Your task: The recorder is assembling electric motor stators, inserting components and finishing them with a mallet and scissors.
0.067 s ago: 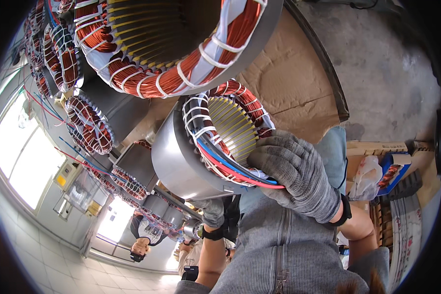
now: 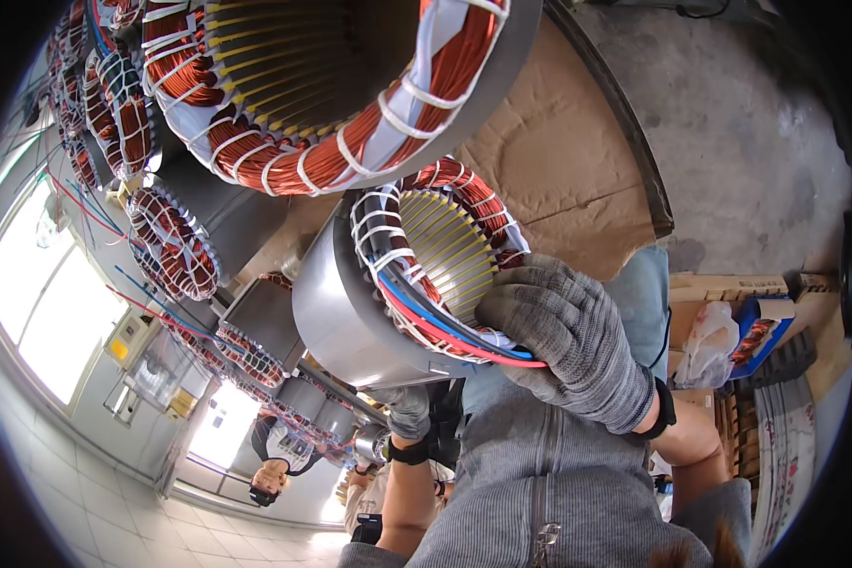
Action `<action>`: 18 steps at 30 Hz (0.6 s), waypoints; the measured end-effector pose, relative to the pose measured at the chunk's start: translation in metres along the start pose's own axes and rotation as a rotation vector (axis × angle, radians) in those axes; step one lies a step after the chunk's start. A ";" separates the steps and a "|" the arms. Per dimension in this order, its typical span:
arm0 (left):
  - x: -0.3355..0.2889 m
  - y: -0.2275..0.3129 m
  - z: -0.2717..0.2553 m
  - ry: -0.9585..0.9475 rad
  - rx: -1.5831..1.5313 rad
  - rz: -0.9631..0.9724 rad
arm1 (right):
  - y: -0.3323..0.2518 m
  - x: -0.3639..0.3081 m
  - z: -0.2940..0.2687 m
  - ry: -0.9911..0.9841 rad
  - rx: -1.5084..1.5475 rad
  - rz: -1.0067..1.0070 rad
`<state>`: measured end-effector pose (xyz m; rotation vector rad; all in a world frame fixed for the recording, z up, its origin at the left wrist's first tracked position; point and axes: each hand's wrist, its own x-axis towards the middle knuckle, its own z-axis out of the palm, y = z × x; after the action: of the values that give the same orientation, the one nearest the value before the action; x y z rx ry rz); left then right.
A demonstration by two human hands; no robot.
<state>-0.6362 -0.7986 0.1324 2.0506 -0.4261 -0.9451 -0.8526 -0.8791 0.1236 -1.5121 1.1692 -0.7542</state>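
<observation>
A motor stator (image 2: 350,303) with a smooth grey metal shell lies tilted in front of me. White cord laces its copper winding ring (image 2: 464,185), and yellow slot strips line the bore. Blue, red and black lead wires (image 2: 435,327) run along the near side of the ring. My right hand (image 2: 577,341), in a grey knit glove, is closed over the ring's right edge, fingers curled into the bore, with the wire ends at its palm. My left hand (image 2: 409,412), also gloved, is at the shell's lower side; its fingers are mostly hidden.
A larger stator (image 2: 322,156) stands just beyond, over brown cardboard (image 2: 568,161) with a dark edge. More wound stators (image 2: 170,241) line the left side. At right are a blue box (image 2: 762,331) and a plastic bag (image 2: 708,346). Another person (image 2: 275,469) is in the background.
The larger stator sits very slightly further left in view. My right hand keeps its hold, with only a tiny shift.
</observation>
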 end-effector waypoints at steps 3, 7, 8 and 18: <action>-0.016 -0.001 -0.018 -0.016 0.011 0.000 | 0.005 0.002 -0.001 0.009 0.025 0.000; -0.024 -0.003 -0.025 -0.023 0.033 -0.002 | 0.005 0.000 -0.002 0.007 0.021 -0.010; -0.025 -0.004 -0.026 -0.028 0.036 0.000 | 0.005 0.000 -0.003 0.012 0.018 -0.014; -0.026 0.044 0.028 -0.055 -0.358 0.052 | 0.009 -0.007 0.001 0.005 0.019 -0.016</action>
<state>-0.6729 -0.8247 0.1689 1.6856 -0.3118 -0.9714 -0.8568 -0.8724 0.1157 -1.5065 1.1524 -0.7779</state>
